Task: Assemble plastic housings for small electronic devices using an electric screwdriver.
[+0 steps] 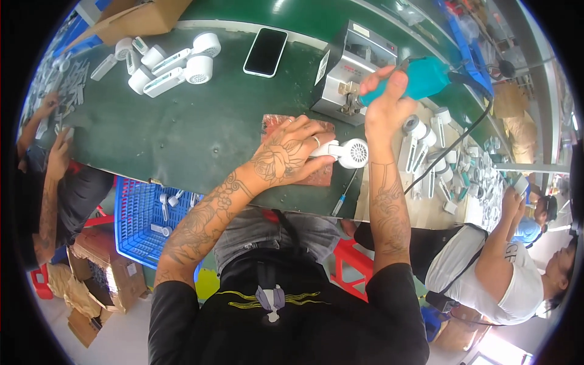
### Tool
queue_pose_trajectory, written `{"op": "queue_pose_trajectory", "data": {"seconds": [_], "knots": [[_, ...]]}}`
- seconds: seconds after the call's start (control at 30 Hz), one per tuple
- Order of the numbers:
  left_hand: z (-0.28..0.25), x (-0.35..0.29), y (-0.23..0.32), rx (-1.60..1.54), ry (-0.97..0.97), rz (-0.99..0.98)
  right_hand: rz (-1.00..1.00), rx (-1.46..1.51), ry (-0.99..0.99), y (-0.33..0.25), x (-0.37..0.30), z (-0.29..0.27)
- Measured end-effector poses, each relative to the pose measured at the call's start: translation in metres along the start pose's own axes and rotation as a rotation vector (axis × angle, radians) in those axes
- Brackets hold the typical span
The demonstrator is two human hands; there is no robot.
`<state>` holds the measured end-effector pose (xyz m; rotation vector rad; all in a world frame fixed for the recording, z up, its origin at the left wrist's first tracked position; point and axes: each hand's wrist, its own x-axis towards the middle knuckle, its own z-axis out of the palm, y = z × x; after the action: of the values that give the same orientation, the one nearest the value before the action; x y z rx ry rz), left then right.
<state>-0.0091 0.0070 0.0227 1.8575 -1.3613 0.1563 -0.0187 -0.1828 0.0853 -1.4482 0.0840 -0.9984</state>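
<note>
My left hand is closed on the handle of a small white handheld fan. The fan's round slotted head sticks out to the right of my fingers. Beneath that hand lies a worn reddish-brown pad. My right hand grips a teal electric screwdriver, its tip pointing left at the front of a grey metal box-shaped machine, probably a screw feeder. Whether the tip touches the machine I cannot tell. A thin screwdriver rests at the table's near edge, below the fan head.
Several white fans are grouped at the back left, near a black-screened phone. More white parts cover the right side. A black cable loops down from the tool. A blue basket stands below the table; co-workers sit on both sides.
</note>
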Motion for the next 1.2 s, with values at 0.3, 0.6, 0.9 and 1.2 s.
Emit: {"op": "queue_pose_trajectory", "data": {"seconds": [0.3, 0.6, 0.9, 1.2], "knots": [[0.001, -0.001, -0.001, 0.066, -0.077, -0.077, 0.154, -0.049, -0.051, -0.030, -0.031, -0.007], [-0.002, -0.002, 0.002, 0.041, -0.113, -0.132, 0.164, 0.066, -0.120, -0.020, -0.049, -0.012], [0.004, -0.002, -0.002, 0.068, -0.103, -0.106, 0.146, 0.005, -0.149, -0.013, -0.054, -0.009], [0.000, -0.003, 0.000, 0.054, -0.102, -0.117, 0.039, 0.066, 0.036, -0.028, -0.012, 0.000]]}}
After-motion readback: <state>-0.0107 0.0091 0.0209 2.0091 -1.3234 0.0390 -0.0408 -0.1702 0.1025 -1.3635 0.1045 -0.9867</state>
